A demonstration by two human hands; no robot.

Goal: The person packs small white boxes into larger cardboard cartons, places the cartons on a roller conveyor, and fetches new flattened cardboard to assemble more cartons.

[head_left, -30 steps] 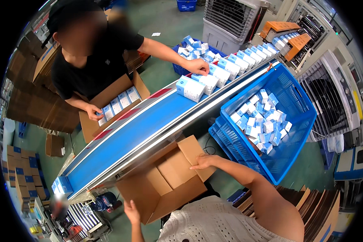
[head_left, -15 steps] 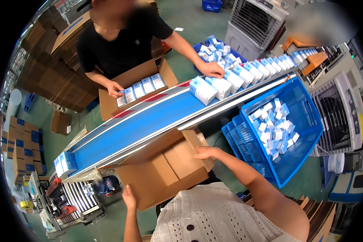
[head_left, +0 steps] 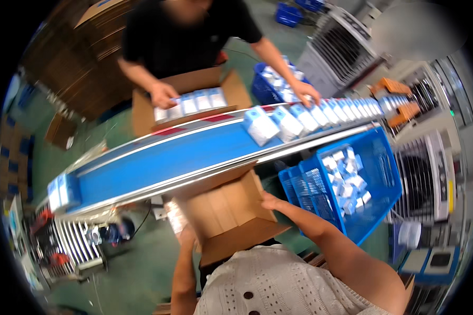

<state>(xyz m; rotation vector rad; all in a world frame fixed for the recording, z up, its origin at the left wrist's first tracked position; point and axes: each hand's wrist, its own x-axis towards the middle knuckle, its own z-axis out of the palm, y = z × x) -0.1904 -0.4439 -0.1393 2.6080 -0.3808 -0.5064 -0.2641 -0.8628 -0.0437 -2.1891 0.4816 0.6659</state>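
An open cardboard box (head_left: pixel 224 207), bare inside, tilts in front of my body on the near side of the conveyor. My right hand (head_left: pixel 269 201) grips its right wall at the edge. At its left side, my left hand (head_left: pixel 187 240) holds the box, though this hand is blurred and partly hidden by the cardboard. The near flap (head_left: pixel 242 241) folds outward toward my knitted top. Just beyond the box runs the blue conveyor belt (head_left: pixel 168 160), with a row of white-and-blue cartons (head_left: pixel 287 124) on its right part and a pair of cartons (head_left: pixel 63 191) at its left end.
Across the belt a co-worker's hand (head_left: pixel 306 93) touches the carton row; their other hand (head_left: pixel 164 95) is at a cardboard box (head_left: pixel 142 113) with several cartons. Blue crates (head_left: pixel 376 223) with small boxes stand at my right. A roller stand (head_left: pixel 76 241) is at lower left.
My left hand has moved inward and up along the box's left side, and the box has turned and narrowed. The whole view has swung. The co-worker's hand has moved along the carton row.
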